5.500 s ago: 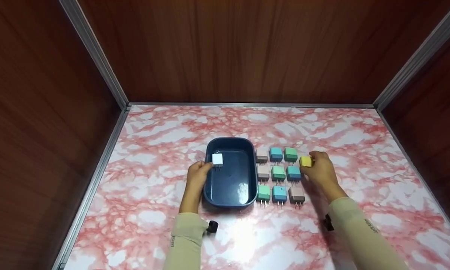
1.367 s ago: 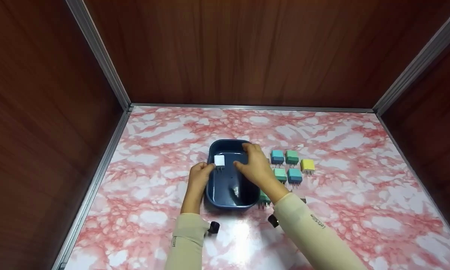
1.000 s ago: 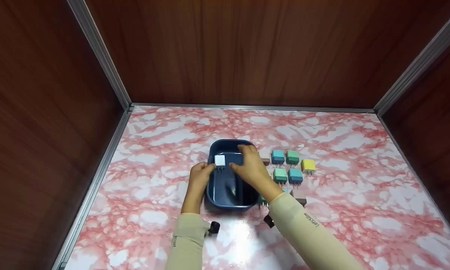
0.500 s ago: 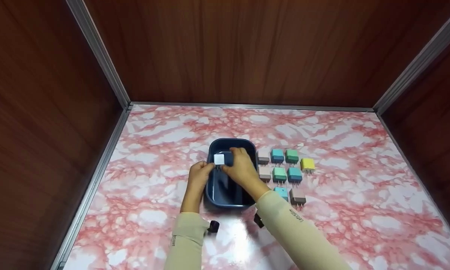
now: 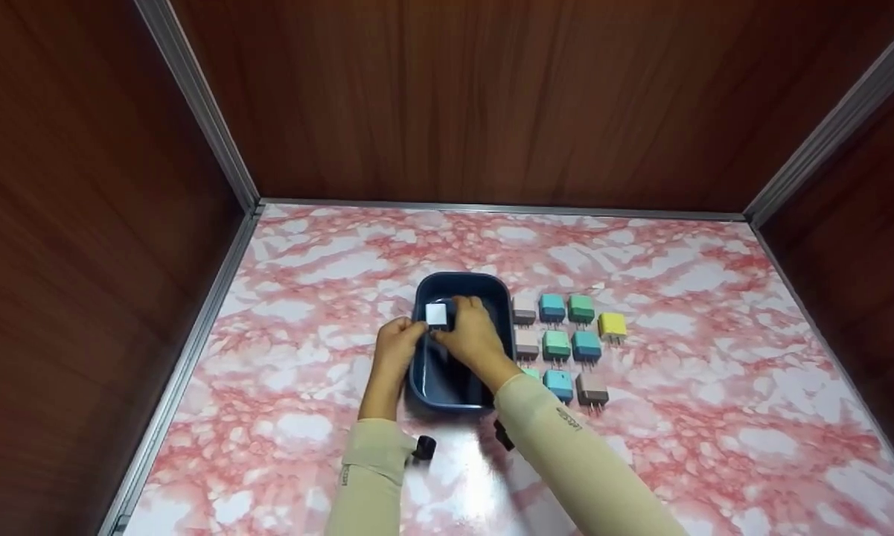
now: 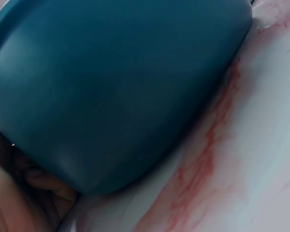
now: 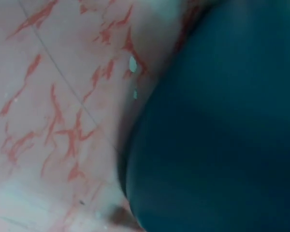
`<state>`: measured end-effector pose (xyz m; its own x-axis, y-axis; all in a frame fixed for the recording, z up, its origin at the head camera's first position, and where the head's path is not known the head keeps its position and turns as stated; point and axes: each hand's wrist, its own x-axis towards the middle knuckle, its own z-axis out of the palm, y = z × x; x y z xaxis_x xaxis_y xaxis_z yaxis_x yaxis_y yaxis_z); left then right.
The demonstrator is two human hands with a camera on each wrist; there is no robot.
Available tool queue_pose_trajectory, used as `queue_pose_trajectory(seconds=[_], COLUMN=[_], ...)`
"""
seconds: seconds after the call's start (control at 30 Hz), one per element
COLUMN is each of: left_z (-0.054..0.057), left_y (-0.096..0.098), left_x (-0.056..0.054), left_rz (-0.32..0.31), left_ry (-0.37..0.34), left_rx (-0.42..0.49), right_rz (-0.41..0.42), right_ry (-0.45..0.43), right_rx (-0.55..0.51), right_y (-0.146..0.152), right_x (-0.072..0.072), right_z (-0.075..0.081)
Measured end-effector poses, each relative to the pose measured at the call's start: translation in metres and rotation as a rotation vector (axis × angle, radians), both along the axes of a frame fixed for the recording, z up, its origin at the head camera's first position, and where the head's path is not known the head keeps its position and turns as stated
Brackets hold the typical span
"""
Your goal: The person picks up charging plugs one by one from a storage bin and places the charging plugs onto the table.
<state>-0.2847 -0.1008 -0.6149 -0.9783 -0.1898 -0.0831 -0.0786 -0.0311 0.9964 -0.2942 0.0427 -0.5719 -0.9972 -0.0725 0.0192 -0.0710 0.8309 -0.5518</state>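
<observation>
A dark blue basin stands on the table, and a white charger plug sits within it by the left wall, prongs towards the wearer. My left hand holds the basin's left side, thumb at the rim near the plug; the left wrist view shows its curled fingers against the outside wall. Inside the basin is my right hand, thumb below the white plug and fingers to its upper right, spread apart. Whether it touches the plug I cannot tell. The right wrist view shows mostly basin wall.
Right of the basin, several charger plugs lie in rows, among them a blue plug, a green plug and a grey-brown plug. A yellow plug lies at the right end. Wooden panels surround the marbled table.
My right hand has released the yellow plug onto the table at the right of the rows, then moved left into the basin and up to the white plug. My left hand has stayed put.
</observation>
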Motion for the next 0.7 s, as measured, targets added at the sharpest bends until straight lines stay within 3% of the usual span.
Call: queue_pose_trajectory(seconds=[0.7], left_z=[0.001], left_y=[0.001], left_x=[0.001], left_rz=[-0.002], left_ry=[-0.006], left_rx=[-0.039], right_rz=[-0.026], right_ry=[0.064], right_rx=[0.103], right_y=[-0.019], right_x=[-0.008], right_z=[-0.007])
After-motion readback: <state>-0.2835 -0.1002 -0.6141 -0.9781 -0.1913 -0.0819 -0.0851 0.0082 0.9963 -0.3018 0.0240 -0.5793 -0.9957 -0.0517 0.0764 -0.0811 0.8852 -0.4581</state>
